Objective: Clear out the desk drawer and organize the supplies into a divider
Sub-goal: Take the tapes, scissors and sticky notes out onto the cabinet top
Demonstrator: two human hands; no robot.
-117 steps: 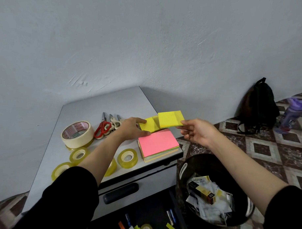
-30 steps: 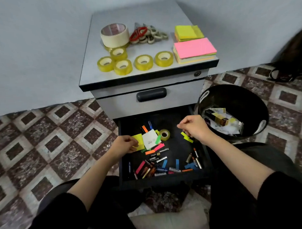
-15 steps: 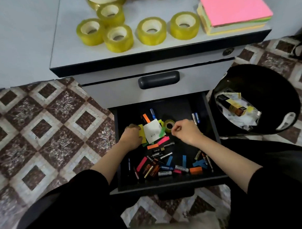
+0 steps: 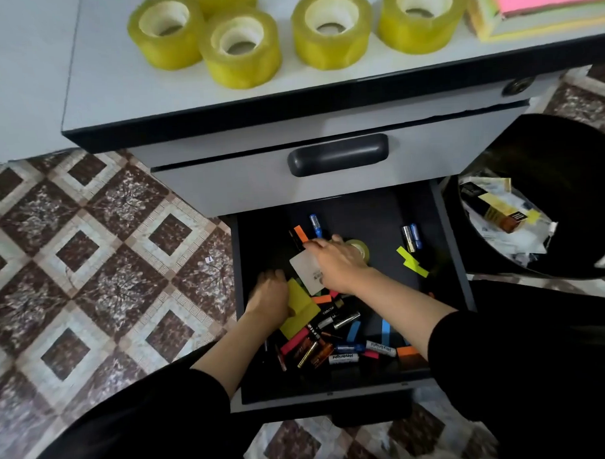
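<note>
The black bottom drawer [image 4: 447,293] of the grey cabinet stands open, strewn with several batteries [image 4: 343,357] and coloured paper tabs [image 4: 412,261]. My left hand [image 4: 269,297] is in the drawer's left side, thumb and fingers pinching a yellow sticky note [image 4: 302,315]. My right hand [image 4: 336,260] reaches across a white card [image 4: 304,265], its fingers stretched flat toward an orange tab [image 4: 300,233]. It partly covers a small yellow tape roll [image 4: 362,249].
Several yellow tape rolls [image 4: 332,29] and a pink-topped stack of sticky notes [image 4: 543,1] sit on the cabinet top [image 4: 111,85]. The upper drawer with its black handle [image 4: 338,155] is closed. A black bin [image 4: 566,172] holding paper scraps stands to the right. The floor is patterned tile.
The view has closed in on the drawer. My right hand has uncurled and slid left over the white card; my left hand stays at the yellow note.
</note>
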